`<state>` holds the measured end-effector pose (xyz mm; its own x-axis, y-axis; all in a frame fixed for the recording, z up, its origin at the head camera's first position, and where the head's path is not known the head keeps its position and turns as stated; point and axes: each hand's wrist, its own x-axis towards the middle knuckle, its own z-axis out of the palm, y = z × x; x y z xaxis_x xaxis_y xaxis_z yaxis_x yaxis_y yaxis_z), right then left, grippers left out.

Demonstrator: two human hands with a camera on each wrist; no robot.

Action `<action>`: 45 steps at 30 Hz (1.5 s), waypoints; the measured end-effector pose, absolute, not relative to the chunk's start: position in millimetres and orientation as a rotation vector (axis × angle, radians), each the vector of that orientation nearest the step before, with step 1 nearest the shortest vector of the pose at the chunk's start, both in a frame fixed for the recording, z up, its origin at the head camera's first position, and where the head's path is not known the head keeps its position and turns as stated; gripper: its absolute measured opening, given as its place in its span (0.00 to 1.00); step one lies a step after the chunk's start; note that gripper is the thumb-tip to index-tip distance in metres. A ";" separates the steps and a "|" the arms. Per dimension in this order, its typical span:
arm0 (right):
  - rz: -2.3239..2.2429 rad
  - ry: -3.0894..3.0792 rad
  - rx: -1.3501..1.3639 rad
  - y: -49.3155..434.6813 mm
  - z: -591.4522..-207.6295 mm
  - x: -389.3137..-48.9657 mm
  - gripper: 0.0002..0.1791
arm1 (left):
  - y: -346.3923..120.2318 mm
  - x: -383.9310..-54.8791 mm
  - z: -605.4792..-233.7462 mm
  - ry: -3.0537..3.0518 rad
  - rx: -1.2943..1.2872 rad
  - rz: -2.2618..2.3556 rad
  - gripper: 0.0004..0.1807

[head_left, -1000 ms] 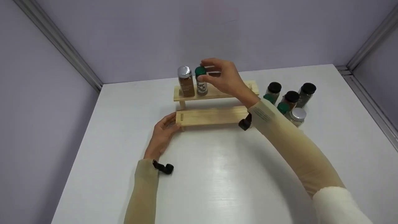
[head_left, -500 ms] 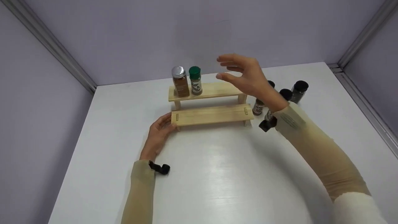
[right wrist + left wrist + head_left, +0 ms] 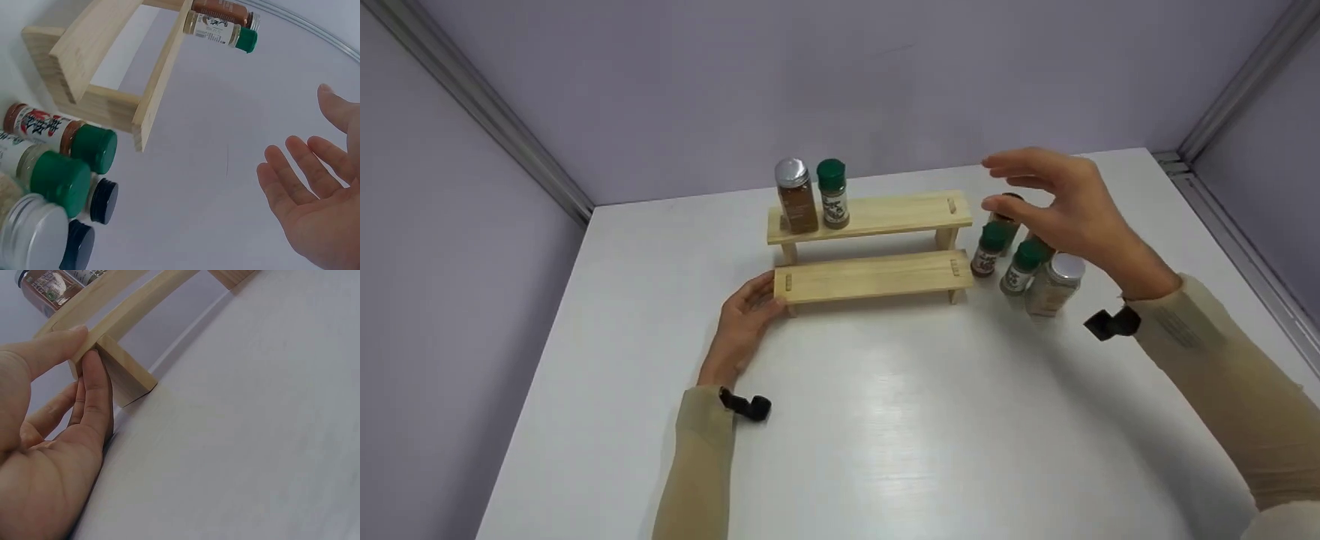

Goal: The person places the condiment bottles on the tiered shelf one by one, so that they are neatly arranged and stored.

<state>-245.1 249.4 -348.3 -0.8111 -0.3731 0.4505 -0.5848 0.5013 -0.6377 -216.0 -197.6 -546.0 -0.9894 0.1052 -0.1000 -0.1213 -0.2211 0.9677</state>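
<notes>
My left hand [image 3: 741, 326] grips the left end of the front, lower step of a wooden two-tier spice rack [image 3: 877, 279]. In the left wrist view the thumb lies on top of the board and the fingers [image 3: 97, 391] curl beneath it, beside the leg. On the upper tier stand a silver-capped spice jar [image 3: 797, 199] and a green-capped spice jar [image 3: 833, 196], side by side at the left. My right hand [image 3: 1069, 199], fingers spread and nothing in it, hovers above a cluster of jars right of the rack, partly hiding those behind.
In the cluster are two green-capped jars [image 3: 988, 251], a silver-capped jar [image 3: 1054, 286] with pale contents, and dark-capped jars [image 3: 104, 201] behind them. A plain wall [image 3: 697, 90] rises at the table's back edge, with metal rails at both corners.
My right hand has let go of the green-capped jar on the upper tier and moved right, over the jar cluster. The left hand keeps its hold on the rack.
</notes>
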 end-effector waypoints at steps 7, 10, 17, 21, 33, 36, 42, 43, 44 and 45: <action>1.145 -2.546 0.728 267.7 -361.5 -239.4 0.24 | -202.0 -215.0 -542.4 1.898 -0.033 2.332 0.33; 1.143 -2.555 0.698 276.5 -368.3 -235.7 0.23 | -202.6 -213.7 -543.5 1.922 -0.030 2.320 0.33; 1.157 -2.520 0.665 308.3 -393.4 -226.5 0.25 | -197.9 -212.8 -546.5 1.948 -0.041 2.306 0.32; 1.186 -2.519 0.620 326.7 -414.1 -219.6 0.25 | -196.8 -213.1 -546.8 1.971 -0.054 2.280 0.33; 1.325 -2.582 0.455 346.7 -462.7 -207.4 0.26 | -198.7 -210.5 -545.5 1.852 -0.028 2.357 0.34; 1.406 -2.602 0.398 349.0 -474.2 -208.7 0.28 | -198.9 -210.2 -546.2 1.859 -0.035 2.360 0.33; 1.539 -2.597 0.314 352.9 -489.4 -207.3 0.26 | -198.0 -210.2 -545.7 1.862 -0.047 2.350 0.34; 1.541 -2.592 0.314 352.9 -490.5 -207.3 0.26 | -198.1 -210.4 -545.7 1.862 -0.052 2.348 0.34; 1.539 -2.589 0.316 352.8 -491.3 -207.4 0.26 | -198.3 -210.6 -545.6 1.866 -0.060 2.348 0.34; 1.537 -2.585 0.318 352.6 -491.7 -207.7 0.26 | -198.5 -210.6 -545.5 1.869 -0.061 2.346 0.34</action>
